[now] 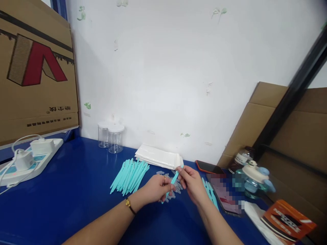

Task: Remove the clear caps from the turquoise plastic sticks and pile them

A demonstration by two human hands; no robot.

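My left hand (158, 188) is closed on a slim turquoise stick (174, 178), whose lower end shows below the fingers. At the stick's upper end, my right hand (190, 178) pinches it between thumb and fingers. Under and between the hands lie small translucent pieces (170, 195), partly hidden. Left of them is a pile of turquoise sticks (129, 177) on the blue table (76, 204). Several more turquoise sticks (210, 193) lie just right of my right wrist. Behind the hands rests a stack of white packets (158, 156).
Two clear jars (115, 139) stand by the wall. A power strip (38, 165) is at left below a large carton (38, 75). At right are two phones (209, 167), a brown bottle (241, 159), a teal container (252, 180) and an orange pouch (287, 219).
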